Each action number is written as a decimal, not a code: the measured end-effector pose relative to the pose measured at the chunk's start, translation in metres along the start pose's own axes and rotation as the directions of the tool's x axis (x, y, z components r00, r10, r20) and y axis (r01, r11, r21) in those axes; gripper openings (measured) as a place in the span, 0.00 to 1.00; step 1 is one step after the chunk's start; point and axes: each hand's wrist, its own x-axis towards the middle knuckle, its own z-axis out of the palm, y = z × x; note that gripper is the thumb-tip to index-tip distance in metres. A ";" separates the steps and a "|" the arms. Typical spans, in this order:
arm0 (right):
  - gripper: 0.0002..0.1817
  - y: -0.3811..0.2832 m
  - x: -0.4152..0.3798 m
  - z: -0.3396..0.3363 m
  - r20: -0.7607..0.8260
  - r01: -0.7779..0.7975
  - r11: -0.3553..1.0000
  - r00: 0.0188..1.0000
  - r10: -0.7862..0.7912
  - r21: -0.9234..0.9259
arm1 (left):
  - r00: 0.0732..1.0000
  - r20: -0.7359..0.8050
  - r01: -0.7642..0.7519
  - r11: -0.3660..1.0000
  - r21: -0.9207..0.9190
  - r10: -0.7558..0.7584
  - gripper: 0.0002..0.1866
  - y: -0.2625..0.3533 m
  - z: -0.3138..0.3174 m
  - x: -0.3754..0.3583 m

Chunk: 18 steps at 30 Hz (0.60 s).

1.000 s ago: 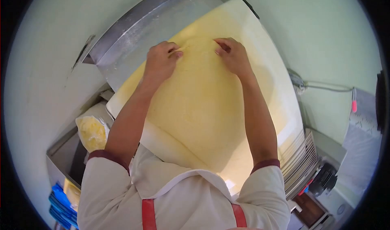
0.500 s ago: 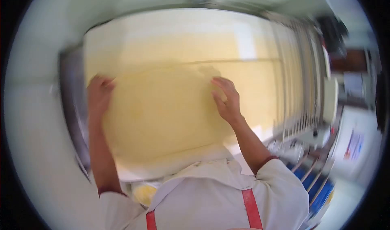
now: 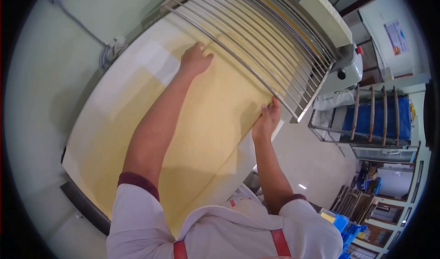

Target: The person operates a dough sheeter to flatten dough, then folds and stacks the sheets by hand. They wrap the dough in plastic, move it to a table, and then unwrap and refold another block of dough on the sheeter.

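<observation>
A wide, pale yellow dough sheet (image 3: 213, 108) lies flat on the white bed of a dough sheeter and runs under its metal bar guard (image 3: 247, 66). My left hand (image 3: 196, 60) is over the far side of the sheet, close to the guard's front bar, with thumb and fingers apart. At the near edge of the dough, my right hand (image 3: 267, 119) has its thumb and fingers raised beside the lower end of the guard. The thumb stands apart from the fingers, and nothing shows between them.
The sheeter's white housing (image 3: 347, 71) carries a red knob at the right. A wire shelf with blue material and wooden rods (image 3: 385, 117) stands beyond it. A coiled cable (image 3: 107, 56) hangs on the left wall. Tiled floor (image 3: 302, 158) shows beside the machine.
The view has turned toward the guard end of the sheeter. Both hands have moved along the dough, from over its middle and left part to beside the guard.
</observation>
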 end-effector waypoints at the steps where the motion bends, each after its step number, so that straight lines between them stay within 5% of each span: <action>1: 0.28 -0.010 -0.003 0.000 -0.001 -0.153 0.988 0.988 0.153 0.007 | 0.994 0.068 0.077 0.992 0.103 -0.085 0.27 0.025 -0.008 0.008; 2: 0.27 -0.028 -0.007 0.005 0.000 -0.303 0.953 0.953 0.303 0.017 | 0.977 0.125 0.146 0.966 0.212 -0.174 0.26 0.039 -0.011 0.015; 3: 0.26 -0.041 -0.006 0.007 0.004 -0.447 0.894 0.894 0.447 0.027 | 0.999 -0.011 0.037 0.956 0.292 -0.035 0.26 0.035 0.001 0.023; 5: 0.24 -0.039 0.007 0.002 0.115 -0.488 0.868 0.861 0.495 -0.087 | 0.940 -0.204 -0.149 0.867 0.475 0.274 0.26 0.016 0.028 0.020; 8: 0.23 -0.045 0.010 -0.012 0.225 -0.465 0.866 0.838 0.498 -0.182 | 0.971 -0.091 -0.185 0.932 0.311 0.223 0.26 -0.007 0.007 0.010; 12: 0.25 -0.040 -0.019 -0.021 0.149 -0.512 0.849 0.836 0.528 -0.132 | 0.989 0.121 0.065 0.982 0.175 -0.087 0.21 -0.010 -0.028 -0.003; 15: 0.27 -0.037 -0.044 -0.011 0.202 -0.480 0.875 0.853 0.481 -0.058 | 0.897 0.404 0.244 0.963 -0.117 -0.178 0.19 -0.024 -0.053 -0.023; 18: 0.28 -0.047 -0.054 -0.007 0.248 -0.549 0.804 0.765 0.594 -0.229 | 0.829 0.548 0.196 0.976 -0.096 -0.112 0.19 -0.037 -0.069 -0.049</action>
